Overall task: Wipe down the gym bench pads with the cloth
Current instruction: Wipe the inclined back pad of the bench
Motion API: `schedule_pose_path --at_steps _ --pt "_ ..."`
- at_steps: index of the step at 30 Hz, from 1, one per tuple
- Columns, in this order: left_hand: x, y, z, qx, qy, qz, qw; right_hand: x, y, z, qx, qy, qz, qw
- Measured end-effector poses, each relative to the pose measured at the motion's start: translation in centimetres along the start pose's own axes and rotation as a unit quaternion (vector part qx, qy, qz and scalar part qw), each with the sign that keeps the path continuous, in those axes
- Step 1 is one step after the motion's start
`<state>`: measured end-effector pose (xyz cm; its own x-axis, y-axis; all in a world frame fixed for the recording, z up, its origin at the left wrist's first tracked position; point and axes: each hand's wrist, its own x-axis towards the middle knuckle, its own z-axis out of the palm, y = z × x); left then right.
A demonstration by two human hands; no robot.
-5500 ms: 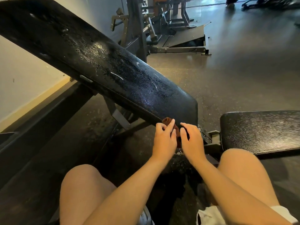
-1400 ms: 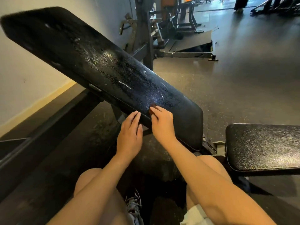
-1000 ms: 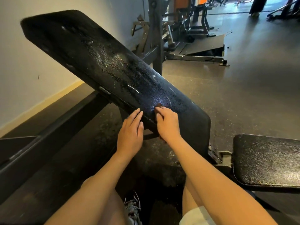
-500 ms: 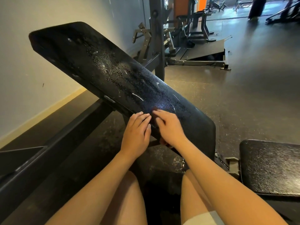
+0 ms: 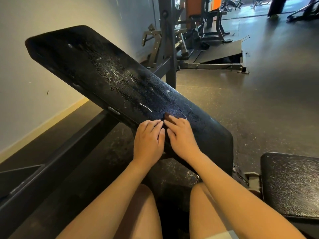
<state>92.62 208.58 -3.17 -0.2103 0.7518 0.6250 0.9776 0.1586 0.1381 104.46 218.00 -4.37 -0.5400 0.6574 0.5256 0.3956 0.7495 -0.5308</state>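
**Cloth under right hand, on tilted back pad**

Cloth (image 5: 166, 116): dark red, mostly hidden beneath the right hand (image 5: 181, 135), with a corner showing at the hand's 11 o'clock on the droplet-speckled back pad (image 5: 120, 80). Right hand: fingers flat, pressing the cloth. Left hand (image 5: 149, 138): touching the right at its 9 o'clock, fingers loosely bent, holding nothing.

Steel rack (image 5: 168, 40), sloped platform (image 5: 222, 52), speckled floor (image 5: 259, 100)

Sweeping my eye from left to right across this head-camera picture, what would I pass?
wall → left hand → right hand → seat pad. The long slanted pad spans most of these, so it is left out.
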Motion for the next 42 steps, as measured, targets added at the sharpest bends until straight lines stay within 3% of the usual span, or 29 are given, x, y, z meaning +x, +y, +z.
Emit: schedule_pose_path --at_steps 2,6,11,12,16,17,22,24,28,30,32,36,37,40,42 --pt "1.0 0.9 0.4 -0.008 -0.015 0.005 1.0 -0.5 1.0 0.0 -0.002 0.003 -0.031 1.0" --pt "1.9 1.8 1.7 0.005 -0.036 0.008 0.999 0.5 4.8 -0.4 0.0 0.011 -0.01 1.0" --pt "1.0 1.2 2.1 0.038 -0.029 0.036 0.998 1.5 7.0 -1.4 0.087 0.054 0.21 0.972" --pt "1.2 1.4 2.2 0.036 -0.025 0.03 0.999 1.6 6.4 -1.4 0.081 0.047 0.194 0.977" --pt "3.0 2.3 2.4 0.016 -0.028 0.024 0.999 1.8 3.7 -0.5 0.063 -0.02 -0.029 0.997" --pt "3.5 2.4 2.5 0.017 -0.03 0.023 0.999 2.0 4.3 -0.2 0.06 -0.026 -0.029 0.997" --pt "3.2 2.4 3.0 0.071 -0.043 0.041 0.996 2.4 7.8 -1.1 0.056 0.052 0.172 0.982" --pt "2.9 2.4 3.1 0.071 -0.042 0.041 0.996 2.2 7.6 -1.3 0.068 0.064 0.211 0.973" --pt "3.0 2.9 3.1 0.068 -0.056 0.021 0.996 0.5 4.7 -0.2 0.057 0.011 0.038 0.998" --pt "3.0 2.9 3.0 0.072 -0.06 0.027 0.995 0.2 5.3 0.1 0.044 -0.009 0.001 0.999" --pt "2.8 2.6 2.8 0.074 -0.057 0.04 0.995 0.8 7.0 -0.1 0.012 0.013 0.047 0.999" --pt "2.5 2.5 2.8 0.071 -0.057 0.043 0.995 1.1 8.2 -1.4 0.058 0.046 0.249 0.966" --pt "2.6 2.7 2.9 0.067 -0.056 0.038 0.995 1.2 7.5 -1.3 0.058 0.039 0.238 0.969" --pt "3.1 3.1 3.1 0.055 -0.057 0.012 0.997 0.7 5.0 -0.7 0.055 0.006 0.082 0.995" --pt "3.2 3.0 3.1 0.057 -0.06 0.012 0.996 0.3 5.0 -0.6 0.047 -0.025 0.021 0.998"
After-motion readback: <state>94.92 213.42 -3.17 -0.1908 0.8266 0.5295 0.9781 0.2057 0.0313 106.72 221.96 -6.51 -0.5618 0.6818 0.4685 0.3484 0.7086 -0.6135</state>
